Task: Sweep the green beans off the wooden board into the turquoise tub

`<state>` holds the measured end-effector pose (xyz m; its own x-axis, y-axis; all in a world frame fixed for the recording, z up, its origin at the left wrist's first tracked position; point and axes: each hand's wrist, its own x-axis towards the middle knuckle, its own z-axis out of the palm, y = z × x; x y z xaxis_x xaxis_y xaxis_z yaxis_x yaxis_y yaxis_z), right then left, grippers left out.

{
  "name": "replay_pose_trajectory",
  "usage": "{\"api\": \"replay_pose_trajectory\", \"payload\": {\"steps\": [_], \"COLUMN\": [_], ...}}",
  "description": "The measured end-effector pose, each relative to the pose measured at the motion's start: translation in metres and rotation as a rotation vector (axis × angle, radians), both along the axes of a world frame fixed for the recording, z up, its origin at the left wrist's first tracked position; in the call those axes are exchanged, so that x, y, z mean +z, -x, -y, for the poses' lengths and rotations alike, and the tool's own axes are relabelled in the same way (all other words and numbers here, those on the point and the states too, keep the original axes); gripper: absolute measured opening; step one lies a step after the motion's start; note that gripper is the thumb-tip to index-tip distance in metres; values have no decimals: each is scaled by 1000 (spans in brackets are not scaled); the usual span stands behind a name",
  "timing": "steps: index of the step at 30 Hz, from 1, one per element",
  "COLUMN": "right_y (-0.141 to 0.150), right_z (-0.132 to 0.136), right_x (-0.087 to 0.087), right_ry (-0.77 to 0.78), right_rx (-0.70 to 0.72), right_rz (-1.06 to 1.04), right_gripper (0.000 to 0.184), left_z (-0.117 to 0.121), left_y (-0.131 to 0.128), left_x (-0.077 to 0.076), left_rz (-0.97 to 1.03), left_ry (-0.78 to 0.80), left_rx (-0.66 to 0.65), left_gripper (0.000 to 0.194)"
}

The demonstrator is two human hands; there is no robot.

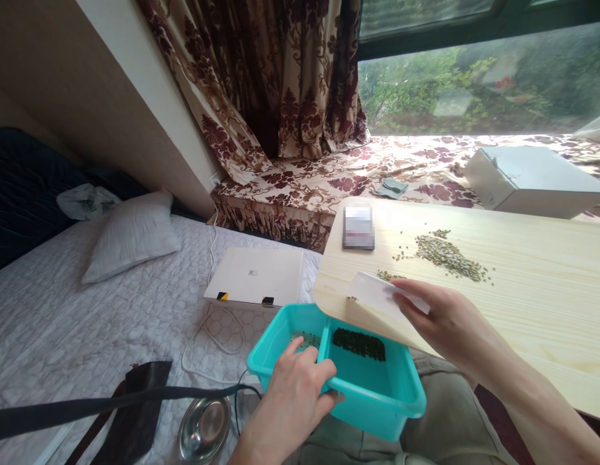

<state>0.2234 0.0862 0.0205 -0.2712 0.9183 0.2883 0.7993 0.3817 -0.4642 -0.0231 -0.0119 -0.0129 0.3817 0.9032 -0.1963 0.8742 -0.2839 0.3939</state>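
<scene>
My left hand (300,394) grips a teal plastic tub (416,394) at its divider and near rim, its index finger reaching into the left compartment. Dark green beans, which look like mung beans (358,344), lie in the right compartment. A few small seeds (309,339) show in the left one, partly hidden by my fingers. My right hand (428,310) pinches a white card (372,292), tilted against the tabletop near the edge above the tub. A few beans (352,298) sit by the card's left end. More beans (387,276) lie just behind it.
The pale wooden table (532,310) bears a larger spread of beans (449,258) and a small dark-edged device (358,229). On the bed are a white box (256,274), a metal bowl (205,426) and a dark bag (135,413). A black strap (135,397) crosses the lower left.
</scene>
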Motion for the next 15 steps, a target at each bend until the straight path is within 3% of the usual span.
{"api": "replay_pose_trajectory", "payload": {"steps": [15], "right_y": [-5], "right_z": [7], "right_x": [1], "right_ry": [9], "right_rx": [-1], "right_rz": [12], "right_gripper": [29], "left_z": [0], "left_y": [3], "left_x": [-3], "left_rz": [-12], "left_ry": [-36], "left_rx": [-9], "left_gripper": [18]}}
